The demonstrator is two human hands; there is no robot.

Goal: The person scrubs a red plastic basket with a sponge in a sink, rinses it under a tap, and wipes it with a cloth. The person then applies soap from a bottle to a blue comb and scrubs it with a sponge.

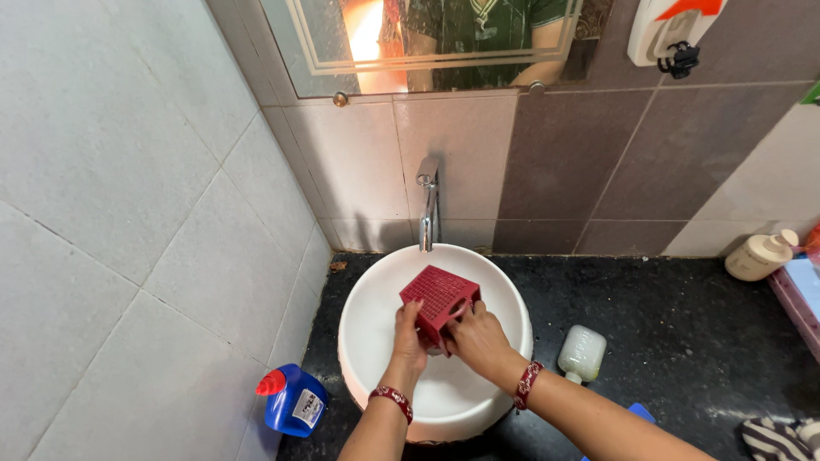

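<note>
It was a bathroom in a home. A round white washbasin point(376, 341) sat on a black stone bench point(683, 324) under a chrome tap point(427, 201), with a mirror point(427, 34) fixed above on grey and beige wall tiles point(581, 162). A blue cleaner bottle point(295, 399) with a red cap, a cream bottle point(760, 254) and a wall-mounted dispenser point(670, 30) stood about.

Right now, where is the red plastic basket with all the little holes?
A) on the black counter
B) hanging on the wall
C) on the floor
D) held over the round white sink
D: both hands, left hand and right hand, hold the red plastic lattice basket above the round white sink.
</note>
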